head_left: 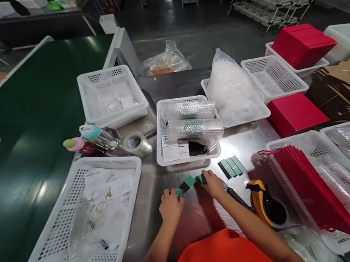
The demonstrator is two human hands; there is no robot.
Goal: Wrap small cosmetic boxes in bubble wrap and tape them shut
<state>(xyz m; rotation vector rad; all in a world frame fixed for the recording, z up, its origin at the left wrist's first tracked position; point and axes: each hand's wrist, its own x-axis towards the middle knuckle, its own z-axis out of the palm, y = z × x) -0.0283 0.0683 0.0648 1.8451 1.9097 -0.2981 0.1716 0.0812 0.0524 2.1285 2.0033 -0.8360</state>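
Note:
At the middle of the steel table, my left hand (171, 206) is closed on a small green piece (179, 191), mostly covered by the fingers. Just beyond it lies a small green-and-black box (187, 184). My right hand (214, 184) pinches another small green-and-black packet (200, 179), its far end under the fingers. To the right, three flat green-and-black boxes (232, 167) overlap in a row. Partly behind my right forearm lies a black-handled tool (239, 200) whose kind I cannot make out, and beside it a yellow tape dispenser (263, 203).
Ahead, a white basket (160, 154) holds bubble-wrapped rolls and labels. Another basket (129, 247) with bagged small items stands left, beside a green conveyor belt (36, 96). Clear tape (134, 142) and two bottles (93, 136) are nearby. Red pouches (317, 191) and red boxes (297, 114) are right.

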